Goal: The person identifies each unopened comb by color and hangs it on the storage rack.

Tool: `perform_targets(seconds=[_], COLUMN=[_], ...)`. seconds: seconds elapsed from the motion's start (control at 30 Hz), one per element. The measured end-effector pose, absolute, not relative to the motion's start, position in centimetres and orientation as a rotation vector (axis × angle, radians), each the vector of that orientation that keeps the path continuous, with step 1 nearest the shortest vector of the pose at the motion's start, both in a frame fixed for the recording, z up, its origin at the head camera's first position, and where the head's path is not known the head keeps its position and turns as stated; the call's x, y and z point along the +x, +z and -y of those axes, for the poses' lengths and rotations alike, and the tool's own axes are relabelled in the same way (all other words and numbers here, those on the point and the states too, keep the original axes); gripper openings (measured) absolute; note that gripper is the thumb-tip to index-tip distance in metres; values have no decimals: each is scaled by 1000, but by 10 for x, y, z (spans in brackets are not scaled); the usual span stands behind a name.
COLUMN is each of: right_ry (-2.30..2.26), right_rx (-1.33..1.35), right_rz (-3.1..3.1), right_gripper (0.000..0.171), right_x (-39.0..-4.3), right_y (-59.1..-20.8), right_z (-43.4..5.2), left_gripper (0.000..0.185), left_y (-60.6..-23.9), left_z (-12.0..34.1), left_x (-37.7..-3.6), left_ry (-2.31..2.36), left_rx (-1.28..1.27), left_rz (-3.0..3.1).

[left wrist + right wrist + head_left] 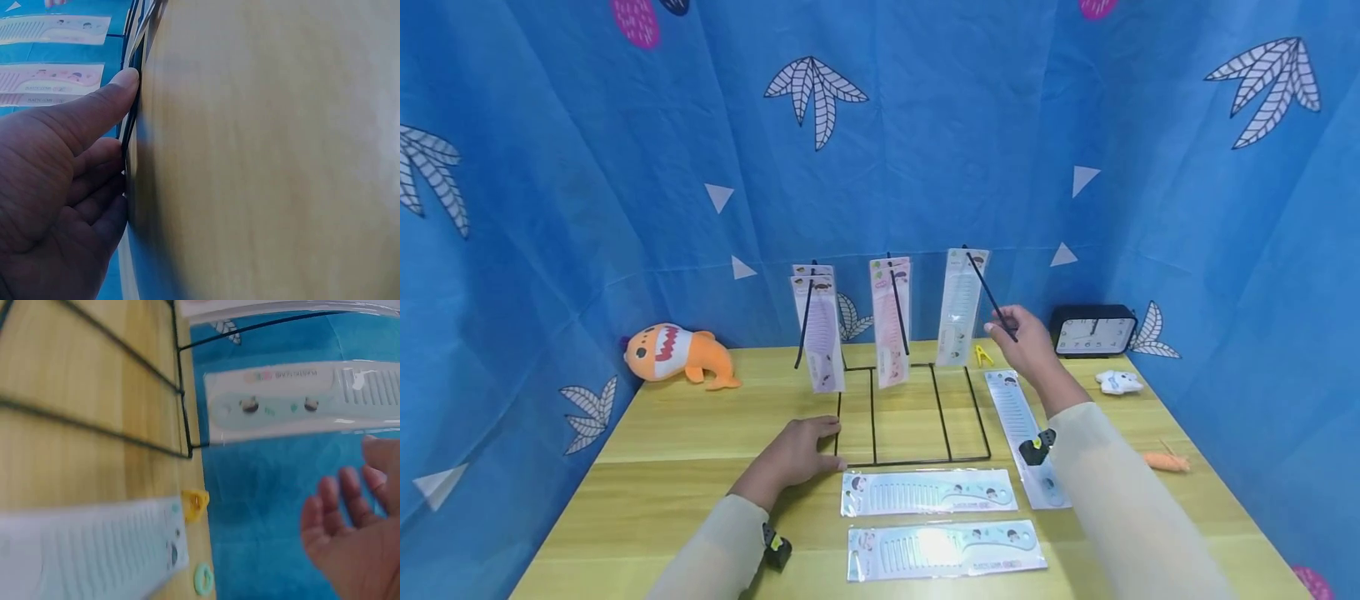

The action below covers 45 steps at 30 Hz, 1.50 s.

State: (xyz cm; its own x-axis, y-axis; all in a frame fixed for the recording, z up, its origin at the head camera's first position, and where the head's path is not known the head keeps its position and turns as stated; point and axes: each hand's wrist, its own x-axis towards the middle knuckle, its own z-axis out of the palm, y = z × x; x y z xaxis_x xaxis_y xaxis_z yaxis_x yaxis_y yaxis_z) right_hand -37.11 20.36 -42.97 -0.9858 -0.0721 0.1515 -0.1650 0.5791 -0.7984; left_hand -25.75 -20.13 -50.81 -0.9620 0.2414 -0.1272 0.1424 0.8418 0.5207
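Observation:
A black wire display rack (874,417) stands on the table with three hooks. My left hand (797,454) rests at its front left corner, thumb and fingertips touching the base wire. Raised beside the right hook, my right hand (1028,346) has loosely bent fingers with nothing visible between them in the right wrist view. From that hook hangs a packaged light-blue comb (958,308). Packaged purple combs (822,333) hang on the left hook and packaged pink combs (891,329) on the middle one.
Two packaged blue combs, a farther one (928,492) and a nearer one (947,550), lie before the rack; another slanted pack (1018,417) lies right. Around stand an orange plush shark (677,354), yellow clip (983,356), black clock (1093,331), white figure (1118,382) and orange carrot-like item (1165,461).

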Motion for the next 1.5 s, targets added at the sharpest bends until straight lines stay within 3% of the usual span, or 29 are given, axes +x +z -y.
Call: perform_targets(seconds=[0.37, 0.63, 0.97, 1.5], right_ry=[843, 651, 611, 710], right_rx=[-26, -170, -192, -220], right_rz=[3304, 3352, 3351, 3451], right_gripper=[84, 115, 115, 100], right_x=[-314, -276, -270, -267], right_y=[-466, -483, -482, -475], right_z=[-239, -235, -229, -243], left_gripper=[70, 70, 70, 70], left_y=[-509, -508, -510, -510], left_z=[201, 202, 203, 203], left_x=[-258, -257, -259, -259], left_ry=[797, 795, 802, 800], left_rx=[310, 300, 293, 293], left_rz=[-2831, -2832, -2839, -2834])
